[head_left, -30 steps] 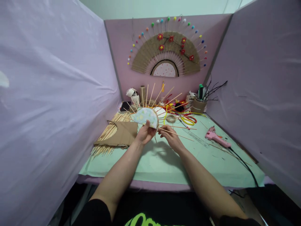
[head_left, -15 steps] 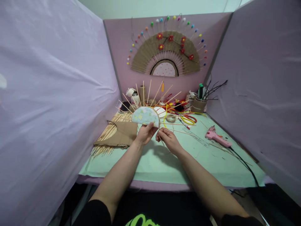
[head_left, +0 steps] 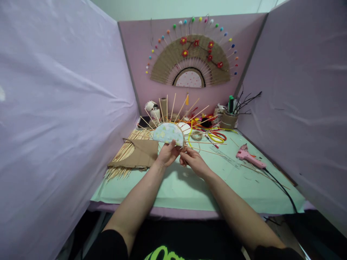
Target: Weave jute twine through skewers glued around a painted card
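A half-circle fan base (head_left: 165, 133), covered in pale blue floral cloth, has thin bamboo sticks (head_left: 193, 116) fanning out from its curved edge. My left hand (head_left: 168, 153) grips it along the straight lower edge, thumb on the front. At its lower right corner, my right hand (head_left: 193, 159) has its fingers pinched together on tan twine that runs along the curved rim. The fingers mostly cover the twine there. Both hands are above the green tabletop (head_left: 173, 195).
Cut cardboard (head_left: 143, 153) lies over many bamboo sticks (head_left: 119, 164) on the left. To the right are a pink glue gun (head_left: 249, 158), a clear ruler (head_left: 226, 157) and scissors (head_left: 217, 137). A twine roll (head_left: 197, 135) sits behind. A finished fan (head_left: 195, 54) hangs on the back panel.
My right fingers have risen slightly and closed in against the base's corner. A strand that hung below them no longer shows. The base has turned slightly, its left sticks shifting right.
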The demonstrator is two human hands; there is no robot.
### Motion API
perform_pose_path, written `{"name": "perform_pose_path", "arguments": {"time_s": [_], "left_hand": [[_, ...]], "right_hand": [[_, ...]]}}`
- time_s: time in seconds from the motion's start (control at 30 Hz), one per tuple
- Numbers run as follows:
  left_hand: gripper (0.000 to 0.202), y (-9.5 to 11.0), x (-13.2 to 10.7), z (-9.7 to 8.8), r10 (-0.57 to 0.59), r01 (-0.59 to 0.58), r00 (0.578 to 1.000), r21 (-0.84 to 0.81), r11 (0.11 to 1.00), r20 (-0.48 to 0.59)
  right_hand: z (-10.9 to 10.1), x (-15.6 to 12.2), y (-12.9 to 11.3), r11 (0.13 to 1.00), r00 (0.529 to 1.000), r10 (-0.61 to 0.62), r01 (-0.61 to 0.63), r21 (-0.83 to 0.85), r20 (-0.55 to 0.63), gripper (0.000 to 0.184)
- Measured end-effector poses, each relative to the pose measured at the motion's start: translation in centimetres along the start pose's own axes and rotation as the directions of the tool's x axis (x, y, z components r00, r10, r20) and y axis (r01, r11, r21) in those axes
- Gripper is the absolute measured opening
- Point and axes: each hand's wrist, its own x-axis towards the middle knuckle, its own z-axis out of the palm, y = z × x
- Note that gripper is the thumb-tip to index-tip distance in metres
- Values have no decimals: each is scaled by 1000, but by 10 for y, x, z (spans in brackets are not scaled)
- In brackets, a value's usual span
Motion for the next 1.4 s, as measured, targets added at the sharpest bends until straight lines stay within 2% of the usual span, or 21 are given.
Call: {"name": "perform_pose_path", "arguments": {"time_s": [0.1,0.17,0.23,0.3,0.37,0.57,0.77,0.87,0.97,1.03,1.1,1.2,1.3,1.4], "left_hand": [[41,-1,1,0,114,-116,991,27,993,64],[40,-1,1,-1,97,-99,993,28,995,74],[37,0,1,-3,57,-60,995,30,998,82],[35,2,0,-4,24,-27,995,38,999,94],[34,4,-1,-4,-7,2,995,50,999,98],[27,4,-2,-2,-62,58,997,67,996,54],[28,7,1,-4,-31,29,999,44,999,45],[26,13,4,-6,15,-15,999,9,1000,37],[24,21,5,-8,58,-58,998,-21,998,-1],[24,25,7,-9,89,-91,995,-43,995,-37],[24,28,8,-9,124,-128,990,-63,990,-65],[23,30,10,-11,173,-179,981,-72,981,-88],[24,29,12,-12,195,-203,975,-67,977,-107],[25,28,12,-12,187,-192,976,-40,981,-108]], "right_hand": [[-4,2,0,997,990,-21,11,-77,-136,30],[-7,3,-1,993,956,-81,53,-105,-283,29],[-10,4,-2,984,899,-161,117,-132,-408,28],[-12,4,-3,975,850,-216,162,-153,-481,28],[-13,4,-2,968,827,-242,167,-190,-507,28],[-15,1,-3,953,848,-277,184,-239,-453,26],[-18,5,-2,959,855,-271,201,-200,-442,25],[-33,7,-4,986,914,-167,146,-82,-370,30],[-58,3,-12,1000,980,7,-9,-6,-199,37],[-77,-4,-19,998,988,65,-65,3,-142,37],[-92,-10,-25,999,987,38,-34,27,-157,35],[-103,-15,-32,994,964,-58,80,76,-260,27],[-104,-17,-36,962,924,-168,230,147,-344,20],[-101,-16,-38,905,895,-256,355,235,-365,18]]}}
